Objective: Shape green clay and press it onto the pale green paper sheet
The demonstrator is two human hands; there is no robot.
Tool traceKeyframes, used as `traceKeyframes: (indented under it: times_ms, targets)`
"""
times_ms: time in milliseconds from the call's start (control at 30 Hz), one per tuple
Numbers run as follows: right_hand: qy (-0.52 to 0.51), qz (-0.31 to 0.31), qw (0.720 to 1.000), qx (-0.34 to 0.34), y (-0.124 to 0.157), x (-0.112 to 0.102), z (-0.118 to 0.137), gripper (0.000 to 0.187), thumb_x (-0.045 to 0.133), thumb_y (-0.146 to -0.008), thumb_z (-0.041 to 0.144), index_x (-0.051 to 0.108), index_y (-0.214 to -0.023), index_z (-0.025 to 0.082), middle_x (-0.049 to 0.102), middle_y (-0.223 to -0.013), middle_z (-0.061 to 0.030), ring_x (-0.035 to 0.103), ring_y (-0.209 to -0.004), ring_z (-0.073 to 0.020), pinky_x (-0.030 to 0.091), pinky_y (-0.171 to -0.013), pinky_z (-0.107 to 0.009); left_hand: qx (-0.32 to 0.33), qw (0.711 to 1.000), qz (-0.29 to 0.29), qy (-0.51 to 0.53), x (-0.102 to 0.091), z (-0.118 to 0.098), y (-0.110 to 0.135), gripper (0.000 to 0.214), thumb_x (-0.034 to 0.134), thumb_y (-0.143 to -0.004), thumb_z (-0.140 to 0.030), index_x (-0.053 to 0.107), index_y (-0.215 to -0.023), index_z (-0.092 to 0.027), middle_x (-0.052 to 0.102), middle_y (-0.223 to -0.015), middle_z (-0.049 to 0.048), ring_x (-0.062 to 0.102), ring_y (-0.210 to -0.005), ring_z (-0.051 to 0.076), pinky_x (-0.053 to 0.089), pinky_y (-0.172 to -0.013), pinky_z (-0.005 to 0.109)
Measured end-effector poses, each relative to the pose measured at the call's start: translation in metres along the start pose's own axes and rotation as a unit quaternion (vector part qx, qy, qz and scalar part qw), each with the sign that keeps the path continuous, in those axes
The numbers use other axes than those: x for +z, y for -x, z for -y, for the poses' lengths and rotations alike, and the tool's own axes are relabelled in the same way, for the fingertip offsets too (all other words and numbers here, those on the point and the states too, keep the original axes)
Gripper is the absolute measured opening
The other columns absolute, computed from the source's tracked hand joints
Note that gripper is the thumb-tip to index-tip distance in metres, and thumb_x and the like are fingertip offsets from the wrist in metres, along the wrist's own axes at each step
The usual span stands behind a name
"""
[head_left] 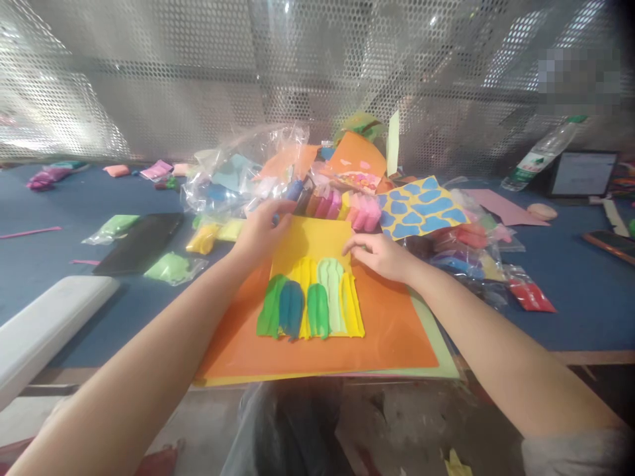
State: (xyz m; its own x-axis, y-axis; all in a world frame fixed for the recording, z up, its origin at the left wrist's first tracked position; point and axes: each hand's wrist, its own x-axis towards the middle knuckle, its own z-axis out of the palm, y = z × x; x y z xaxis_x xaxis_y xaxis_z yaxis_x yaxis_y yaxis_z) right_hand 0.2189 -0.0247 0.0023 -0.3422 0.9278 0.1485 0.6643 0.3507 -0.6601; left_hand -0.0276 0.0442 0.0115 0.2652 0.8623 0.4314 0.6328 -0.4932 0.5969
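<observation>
The left hand and right hand rest at the 10 and 2 o'clock edges of a rectangular yellow card, grips open, apparently holding nothing. The card lies on an orange foam sheet on the blue bench, before a perforated metal screen.

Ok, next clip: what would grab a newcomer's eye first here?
The bright strips of green, blue and yellow modelling clay on a yellow card in the middle stand out first, with the left hand and right hand at the card's upper edges. The card lies on a large orange sheet. Beyond it, to the right, a yellow sheet with blue patches catches the eye.
</observation>
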Motion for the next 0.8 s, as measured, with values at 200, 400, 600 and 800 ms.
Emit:
traceKeyframes:
  times_ms: [200,400,600,800]
  targets:
    - [0.0,-0.012,1.0,-0.001,0.0006,0.0006,0.0004,0.026,0.043,-0.089,0.026,0.067,-0.095,0.021,0.07,-0.1,-0.0043,0.065,-0.082,-0.0183,0.044,-0.07,-0.028,0.045,0.986,-0.013,-0.162,-0.0008,0.0042,0.0008,0.034,0.042,-0.087,-0.023,0.066,-0.11,-0.025,0.068,-0.11,0.0035,0.054,-0.114,0.026,0.024,-0.109,0.053]
    - [0.01,-0.014,1.0,0.002,0.0003,0.0021,-0.0014,0.026,0.043,-0.09,0.03,0.067,-0.097,0.022,0.07,-0.105,-0.0043,0.066,-0.083,-0.019,0.046,-0.075,-0.03,0.024,0.972,0.001,-0.232,0.0002,0.0077,0.0033,0.029,0.043,-0.089,-0.027,0.069,-0.102,-0.027,0.059,-0.129,0.0004,0.037,-0.133,0.031,-0.001,-0.113,0.063]
    - [0.029,-0.01,1.0,-0.001,-0.0004,0.0027,-0.0047,0.026,0.044,-0.09,0.03,0.067,-0.099,0.024,0.071,-0.101,-0.0028,0.066,-0.082,-0.0183,0.047,-0.074,-0.03,0.03,0.968,-0.011,-0.251,-0.0011,0.004,0.0051,0.029,0.042,-0.09,-0.029,0.07,-0.098,-0.029,0.06,-0.129,0.0009,0.034,-0.135,0.034,-0.007,-0.11,0.068]
    - [0.052,0.003,0.999,0.013,-0.0005,0.0017,-0.0031,0.025,0.046,-0.09,0.029,0.068,-0.1,0.025,0.072,-0.098,-0.0019,0.066,-0.081,-0.018,0.046,-0.074,-0.029,0.046,0.963,-0.005,-0.264,-0.0027,-0.0007,0.0071,0.026,0.046,-0.088,-0.026,0.07,-0.099,-0.028,0.059,-0.13,0.0028,0.033,-0.136,0.035,-0.004,-0.109,0.07]
